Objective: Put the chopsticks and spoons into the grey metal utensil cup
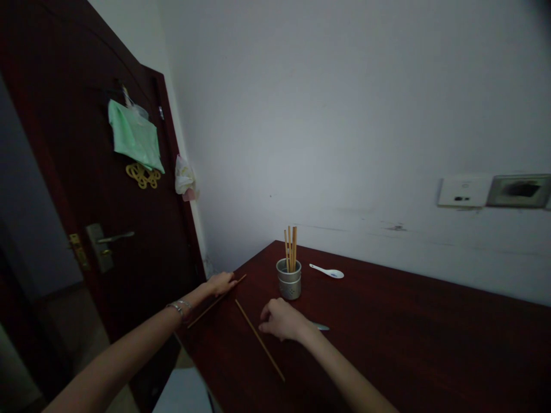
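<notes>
Head view: the inner chopstick point(260, 340) lies just left of your right hand point(282, 320), the nearer one, slanting far-left to near-right; that hand's fingers are loosely curled, apparently empty. Your left hand point(221, 283) covers the outer chopstick point(206, 311); I can't tell whether it grips.

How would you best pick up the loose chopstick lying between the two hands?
Pinch the loose chopstick near mid-length, from above, fingers across its slim shaft. I'd come from the right, where the right hand already hovers close. It lies flat and slanting, so a middle grip should balance best.
</notes>
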{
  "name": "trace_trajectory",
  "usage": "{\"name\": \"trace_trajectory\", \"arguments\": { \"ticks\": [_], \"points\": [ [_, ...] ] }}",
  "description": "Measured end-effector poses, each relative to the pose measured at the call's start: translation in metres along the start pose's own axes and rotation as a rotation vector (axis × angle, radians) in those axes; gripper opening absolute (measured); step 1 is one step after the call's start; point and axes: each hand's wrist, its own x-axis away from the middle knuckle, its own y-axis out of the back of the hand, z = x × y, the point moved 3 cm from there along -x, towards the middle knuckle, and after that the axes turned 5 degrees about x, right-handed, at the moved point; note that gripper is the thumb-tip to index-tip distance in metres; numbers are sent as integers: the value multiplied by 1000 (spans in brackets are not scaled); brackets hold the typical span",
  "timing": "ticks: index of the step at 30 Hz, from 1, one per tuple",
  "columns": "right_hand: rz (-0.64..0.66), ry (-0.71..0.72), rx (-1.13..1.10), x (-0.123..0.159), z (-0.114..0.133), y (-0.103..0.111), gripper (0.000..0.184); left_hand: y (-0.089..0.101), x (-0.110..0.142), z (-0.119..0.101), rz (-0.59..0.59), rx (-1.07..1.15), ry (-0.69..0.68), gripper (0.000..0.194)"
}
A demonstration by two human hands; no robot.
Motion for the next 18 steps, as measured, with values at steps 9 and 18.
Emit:
{"name": "trace_trajectory", "arguments": {
  "ticks": [9,18],
  "points": [
    [-171,-50,-218,8,-35,78,22,26,-19,-7,-233,87,73,29],
    [-380,-177,-391,25,-84,135,22,65,-51,-107,-323,909,-231,49]
  ]
}}
